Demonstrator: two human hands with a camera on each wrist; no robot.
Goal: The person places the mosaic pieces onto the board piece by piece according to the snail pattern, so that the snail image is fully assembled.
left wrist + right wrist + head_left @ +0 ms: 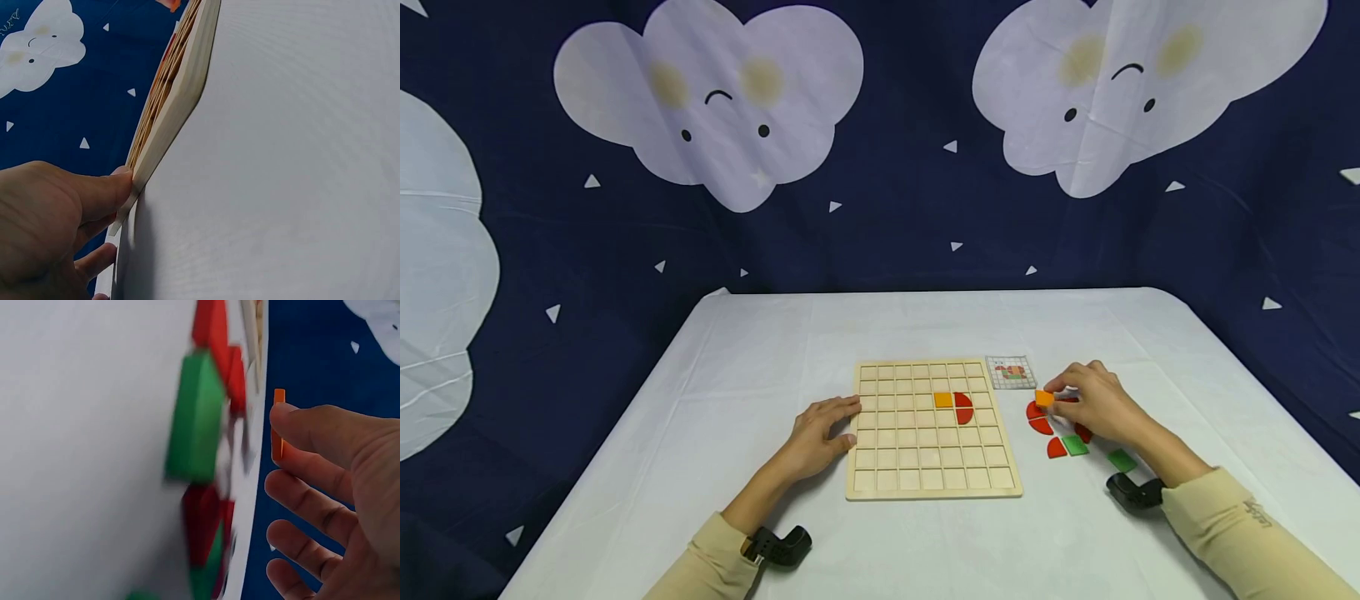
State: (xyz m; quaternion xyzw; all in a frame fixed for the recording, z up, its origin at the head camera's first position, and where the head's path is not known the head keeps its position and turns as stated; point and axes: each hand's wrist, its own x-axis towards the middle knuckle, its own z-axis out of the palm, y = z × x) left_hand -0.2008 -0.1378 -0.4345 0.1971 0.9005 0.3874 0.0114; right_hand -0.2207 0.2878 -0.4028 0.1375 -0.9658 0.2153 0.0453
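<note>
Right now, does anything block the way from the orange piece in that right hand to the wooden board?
Nothing visible does. The right hand pinches the orange piece above the table, and the wooden board lies just across from it. A picture card lies flat beside the board, close to that path.

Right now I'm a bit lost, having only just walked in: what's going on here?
Someone's right grip pinches an orange square, to the right of the board, where red pieces and green pieces lie loose. The left grip touches the board's left edge. On the board, another orange square sits beside two red quarters. A card lies by the board's far right corner.
</note>
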